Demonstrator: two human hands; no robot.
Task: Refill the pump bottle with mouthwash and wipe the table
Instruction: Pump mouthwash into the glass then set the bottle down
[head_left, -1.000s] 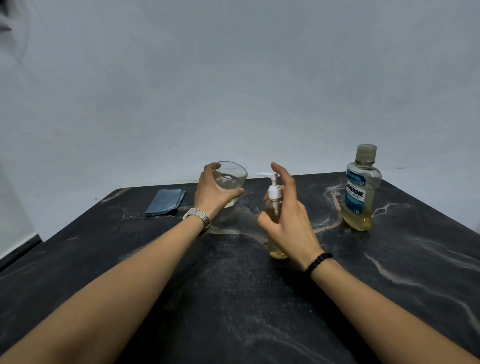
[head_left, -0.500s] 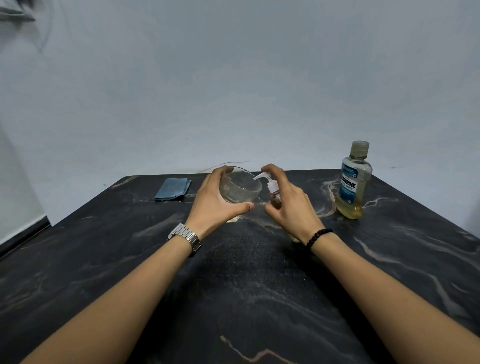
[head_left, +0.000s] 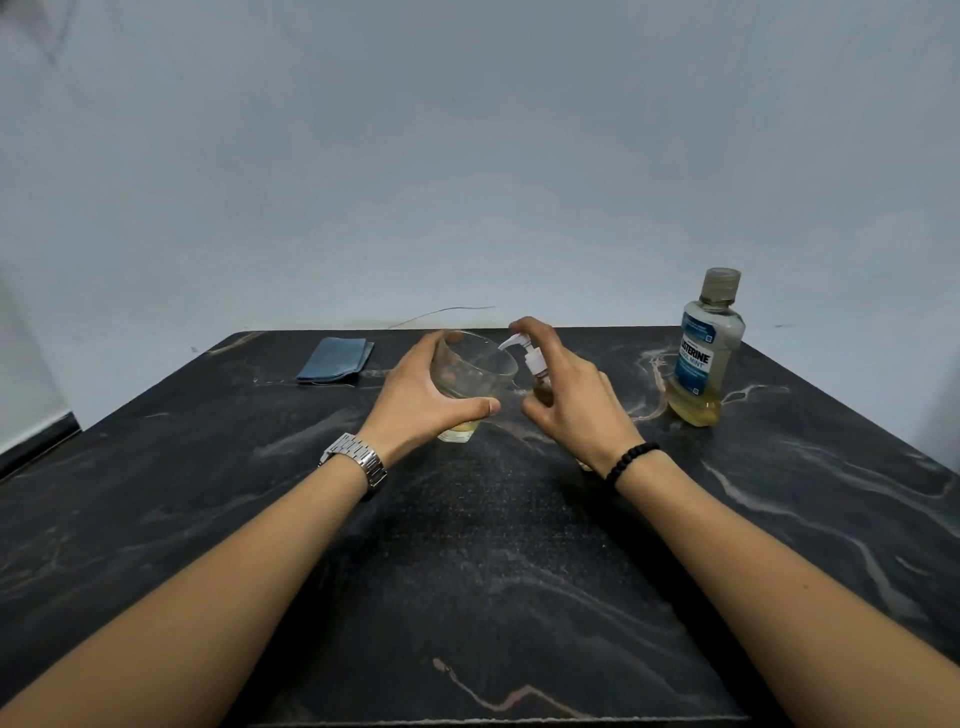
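Observation:
My left hand (head_left: 423, 402) grips a clear glass (head_left: 475, 369) and tilts it toward the pump bottle. A little yellow liquid sits at the glass's bottom. My right hand (head_left: 574, 402) wraps the small pump bottle (head_left: 535, 364), with the forefinger on top of its white pump head. The spout points left over the glass's rim. Most of the bottle's body is hidden behind my hand. A capped mouthwash bottle (head_left: 704, 353) with a blue label and yellow liquid stands upright to the right.
A folded blue cloth (head_left: 335, 358) lies at the back left of the black marbled table (head_left: 467, 571). A plain grey wall rises just behind the table's far edge. A thin wire (head_left: 441, 312) runs along that edge.
The glass went from standing on the table to being tilted toward the pump bottle in my left hand. My right hand closed around the pump bottle, forefinger onto the pump head. The view tilted up.

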